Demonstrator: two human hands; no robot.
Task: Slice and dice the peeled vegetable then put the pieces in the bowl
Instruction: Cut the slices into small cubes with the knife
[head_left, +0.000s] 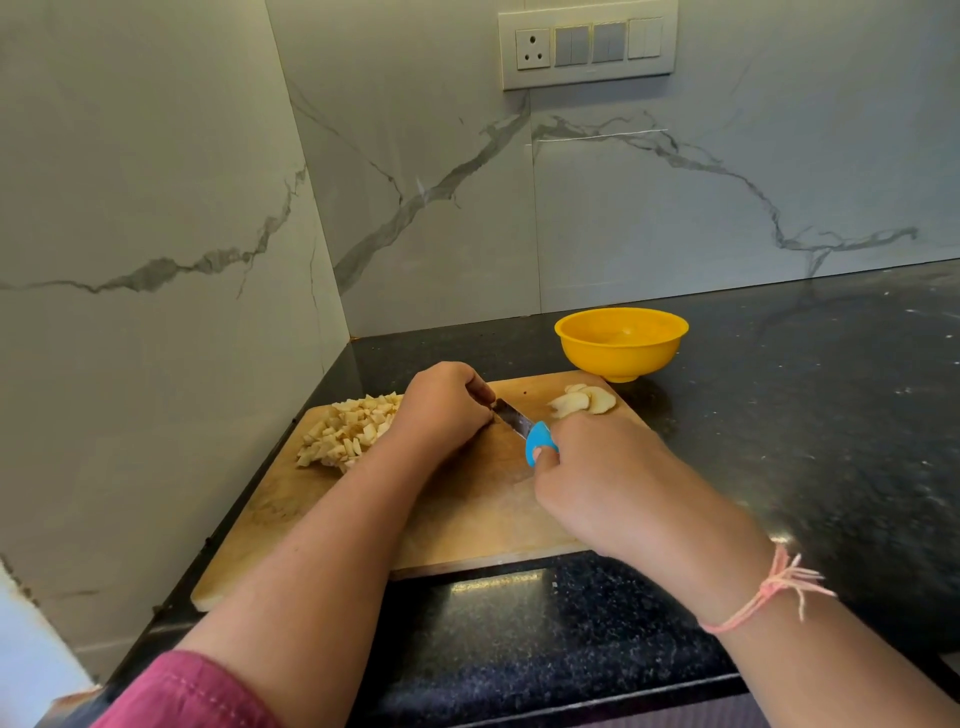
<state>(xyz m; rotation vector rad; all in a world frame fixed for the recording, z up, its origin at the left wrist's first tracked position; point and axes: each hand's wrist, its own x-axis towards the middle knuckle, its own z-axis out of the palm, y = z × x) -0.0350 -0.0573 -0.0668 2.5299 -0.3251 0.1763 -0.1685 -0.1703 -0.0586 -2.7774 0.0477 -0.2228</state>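
knife (521, 427) in right hand (597, 475), beside left hand (445, 405)

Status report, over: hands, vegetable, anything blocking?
Right hand grips knife, blade beside curled left hand; its hold hidden. Diced pile left on board, slices right, bowl looks empty. Path to bowl open.

- Bowl (621, 343) is showing a plain, saturated yellow.
- Knife (523, 430) is showing a bright blue handle and a grey steel blade.
- Diced pieces (348, 428) and slices (584, 402) are appearing pale cream.
- Cutting board (467, 509) is showing light tan wood.
- Bench (779, 415) is appearing black with fine pale speckles.
- Wall (156, 208) is showing white marble with grey veins.
- Switch plate (587, 47) is appearing cream with grey rockers.
- Sleeve (192, 696) is showing dusty magenta.
- Wrist thread (774, 587) is appearing pink.
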